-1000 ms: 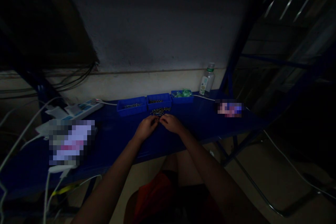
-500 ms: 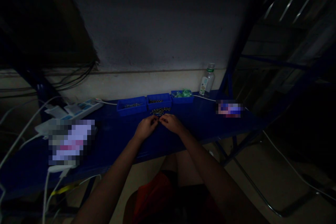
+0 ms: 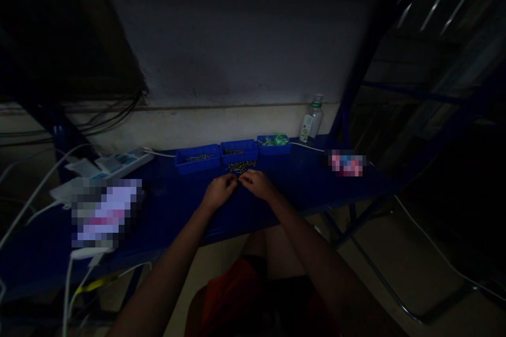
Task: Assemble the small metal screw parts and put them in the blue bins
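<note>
Ref. point: middle bin [image 3: 237, 159], blue plastic, on blue bench [image 3: 169, 195].

L hand [image 3: 219, 192]: near side of middle bin, slightly L; thumb & fingers drawn tog. in a pinch. R hand [image 3: 258, 185]: near side, slightly R; same closed pinch. Fingertips of both nearly meet. Any part btwn them is too small/dark to ID; can't tell if either grips one. Tip-to-tip hold prob. suits small hardware, w/ each hand able to steady the other.

Loose metal fasteners [image 3: 242, 166]: piled directly in front of middle bin, just beyond fingertips; likely put there for short reach, w/o digging in a bin. More small fasteners [image 3: 234, 151] inside middle bin.

L bin [image 3: 197, 167], immed. L of middle bin: thin metal pins or screws [image 3: 200, 158]. R bin [image 3: 274, 151], immed. R: crumpled green plastic [image 3: 276, 140]. Row arrangement prob. keeps part types separate.

Other items: clear bottle [image 3: 312, 124], upright, well R of & behind middle bin; pixelated item [image 3: 347, 164], farther R. Power strip [image 3: 122, 166] w/ plugs, well L; second pixelated item [image 3: 114, 210], L & nearer the body. White cable [image 3: 164, 155] runs L of the row.

Obstructions: bin walls limit access from above; hands hide the contact pt.; low light hampers part ID.
</note>
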The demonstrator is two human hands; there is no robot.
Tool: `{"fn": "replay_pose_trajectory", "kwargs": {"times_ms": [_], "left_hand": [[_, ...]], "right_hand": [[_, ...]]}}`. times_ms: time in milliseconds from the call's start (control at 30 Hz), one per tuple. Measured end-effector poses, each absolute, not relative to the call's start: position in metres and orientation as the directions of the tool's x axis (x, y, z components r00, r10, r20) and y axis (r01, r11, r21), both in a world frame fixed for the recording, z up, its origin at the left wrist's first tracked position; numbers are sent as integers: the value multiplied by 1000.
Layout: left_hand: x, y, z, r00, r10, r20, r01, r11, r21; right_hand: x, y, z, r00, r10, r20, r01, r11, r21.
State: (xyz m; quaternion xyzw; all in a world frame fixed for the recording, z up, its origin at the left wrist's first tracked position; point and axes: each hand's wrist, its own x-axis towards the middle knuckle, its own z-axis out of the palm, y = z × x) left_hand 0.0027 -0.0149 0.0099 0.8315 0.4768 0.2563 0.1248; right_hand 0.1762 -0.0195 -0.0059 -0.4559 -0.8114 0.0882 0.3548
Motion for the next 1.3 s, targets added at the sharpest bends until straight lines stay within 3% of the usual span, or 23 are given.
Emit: {"fn": "replay_pose_trajectory", "kwargs": {"times_ms": [400,767,1100,1300], "left_hand": [[3,-18,14,435,845,312,670,-535,515],[3,-17,15,448,794,411,571,-608,551],[2,-14,12,422,773,474,618,-628,473],[2,-15,12,426,796,429,650,-600,467]], "right_hand": [[176,-19,-5,-287,806,518,686,551,-476],[175,-19,-9,-333,816,473,677,556,-482],[175,-17,-10,-309,834,457,669,532,-519],[175,-19,-8,-276,838,472,632,528,-568]]}}
